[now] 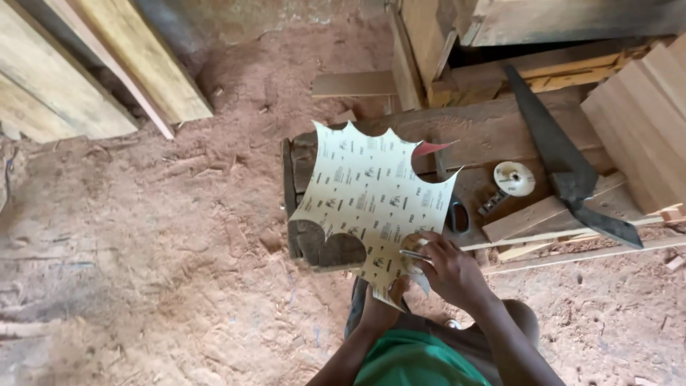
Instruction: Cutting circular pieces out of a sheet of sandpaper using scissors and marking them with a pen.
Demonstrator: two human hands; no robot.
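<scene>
A sheet of sandpaper point(368, 196), pale printed back facing up, has curved scallops cut from its edges, and a reddish corner shows at its top right. My left hand point(389, 300) holds its lower edge from beneath. My right hand point(446, 268) grips a pair of scissors point(416, 255) whose thin metal blades meet the sheet's lower right edge. The sheet hangs over the end of a dark wooden bench point(486, 139).
On the bench lie a dark metal adze-like tool point(564, 168), a white round spool point(514, 179) and thin wood strips point(543, 214). Planks point(107, 64) lean at the upper left. A stack of boards point(643, 114) stands at right. Reddish sawdust point(164, 236) covers the ground.
</scene>
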